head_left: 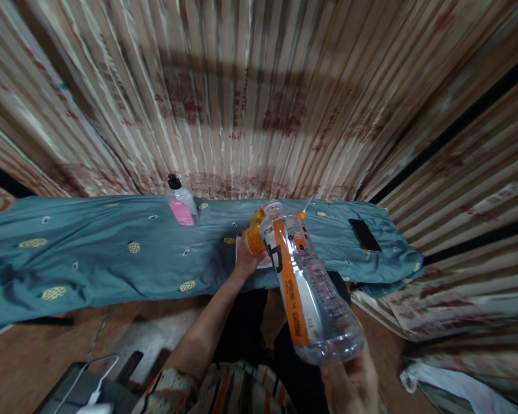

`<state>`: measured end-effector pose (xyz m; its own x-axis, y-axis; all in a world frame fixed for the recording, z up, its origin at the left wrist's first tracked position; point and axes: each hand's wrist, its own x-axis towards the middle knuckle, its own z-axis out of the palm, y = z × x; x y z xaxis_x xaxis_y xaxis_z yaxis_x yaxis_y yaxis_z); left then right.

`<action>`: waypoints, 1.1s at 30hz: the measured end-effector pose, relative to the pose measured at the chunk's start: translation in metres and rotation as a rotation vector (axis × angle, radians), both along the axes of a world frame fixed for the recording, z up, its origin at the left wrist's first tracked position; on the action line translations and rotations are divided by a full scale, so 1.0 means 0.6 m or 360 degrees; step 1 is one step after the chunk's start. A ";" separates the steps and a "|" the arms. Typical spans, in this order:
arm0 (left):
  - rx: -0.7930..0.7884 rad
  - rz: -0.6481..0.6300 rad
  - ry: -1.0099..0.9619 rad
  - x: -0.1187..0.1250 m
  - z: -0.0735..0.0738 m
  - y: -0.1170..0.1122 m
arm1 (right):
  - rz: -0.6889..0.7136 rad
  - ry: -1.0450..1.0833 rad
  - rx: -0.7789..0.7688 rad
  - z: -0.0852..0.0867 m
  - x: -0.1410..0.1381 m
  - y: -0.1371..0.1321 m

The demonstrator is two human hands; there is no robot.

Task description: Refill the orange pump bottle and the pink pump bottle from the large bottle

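Note:
A large clear plastic bottle point(300, 287) with a white and orange label is tilted in front of me, its mouth pointing away. My right hand point(351, 376) grips it at the base. My left hand point(247, 260) is wrapped round a translucent orange-yellow container point(255, 233), close beside the bottle's neck. Part of this container is hidden by the bottle, and I cannot tell whether the two touch. Under them lies a white flat item point(265, 263), mostly covered. Just past the bottle shows a small orange tip with a thin pale stick point(305, 211).
A teal patterned cloth point(112, 270) covers the long table. A pump bottle with a pink label point(182, 210) stands at the back left. On the right lies a black phone point(365, 235). Pleated curtains point(250, 115) hang behind. A white cable point(98, 391) is at the lower left.

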<state>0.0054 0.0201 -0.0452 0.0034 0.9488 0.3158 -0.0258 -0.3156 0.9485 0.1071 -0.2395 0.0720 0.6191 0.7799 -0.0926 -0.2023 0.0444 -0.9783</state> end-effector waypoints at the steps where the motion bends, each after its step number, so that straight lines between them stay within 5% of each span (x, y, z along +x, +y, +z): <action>1: 0.0017 -0.0006 -0.0004 0.000 0.000 0.000 | 0.0003 -0.0016 0.0000 -0.003 0.002 0.000; 10: 0.0074 -0.0009 -0.0003 0.001 0.001 0.000 | 0.0081 -0.0051 0.0041 -0.035 0.028 -0.005; 33: -0.0004 0.0042 0.0073 -0.003 -0.009 0.002 | 0.0192 -0.0061 0.0096 -0.054 0.049 -0.009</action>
